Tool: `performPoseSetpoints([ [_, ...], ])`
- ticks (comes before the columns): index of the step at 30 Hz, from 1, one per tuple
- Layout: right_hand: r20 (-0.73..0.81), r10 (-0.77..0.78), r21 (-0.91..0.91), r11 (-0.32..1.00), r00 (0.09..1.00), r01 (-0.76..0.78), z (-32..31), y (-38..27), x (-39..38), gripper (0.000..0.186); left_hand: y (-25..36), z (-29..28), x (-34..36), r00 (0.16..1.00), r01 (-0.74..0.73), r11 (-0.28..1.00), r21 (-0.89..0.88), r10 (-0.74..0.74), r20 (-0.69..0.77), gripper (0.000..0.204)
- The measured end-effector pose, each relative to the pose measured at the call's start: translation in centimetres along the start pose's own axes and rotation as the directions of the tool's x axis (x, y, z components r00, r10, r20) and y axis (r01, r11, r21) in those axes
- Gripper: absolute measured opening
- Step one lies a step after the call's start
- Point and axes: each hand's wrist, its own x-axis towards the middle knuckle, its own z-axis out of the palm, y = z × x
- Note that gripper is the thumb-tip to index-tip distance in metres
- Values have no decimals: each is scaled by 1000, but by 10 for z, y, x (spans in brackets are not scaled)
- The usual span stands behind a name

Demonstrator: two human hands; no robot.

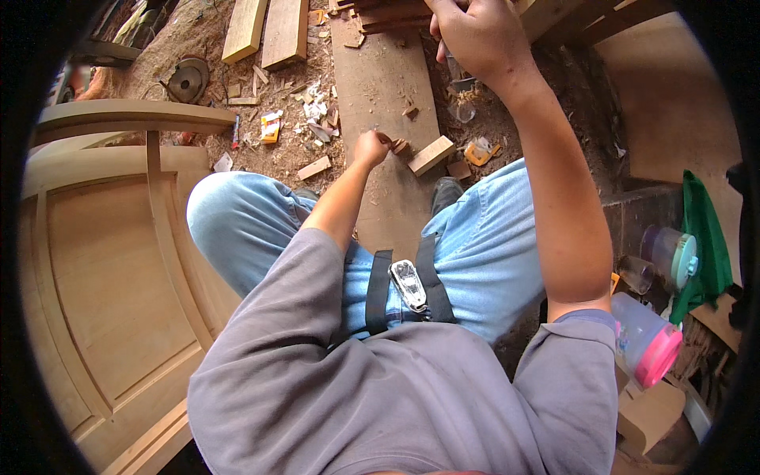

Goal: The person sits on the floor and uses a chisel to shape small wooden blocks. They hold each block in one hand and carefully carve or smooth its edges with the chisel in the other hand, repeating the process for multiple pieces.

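My left hand is low over a long plank, its fingers closed on a small brown wood piece beside a pale wood block. My right hand is raised at the top of the view, fingers curled; what they hold, if anything, is hidden. Beneath it lie clear plastic items. My legs in jeans lie either side of the plank.
A panelled wooden door leans at left below a curved piece. Boards, a circular blade tool and scraps lie ahead. Plastic containers, green cloth and a large panel are at right.
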Motion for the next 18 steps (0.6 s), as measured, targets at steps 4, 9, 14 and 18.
performPoseSetpoints([
  [4,-2,-104,-40,994,995,104,5,18,2,48,-14,16,10,999,11,1000,-2,-12,-37,19],
  [9,4,-86,13,996,996,86,10,18,6,46,-18,20,16,999,-37,999,6,37,-30,19],
  [14,73,70,-74,995,995,-64,8,10,3,48,2,12,1,1000,22,999,38,-22,5,20],
  [18,87,-6,-45,999,996,10,8,9,-1,49,13,5,-6,999,27,999,47,-29,29,22],
])
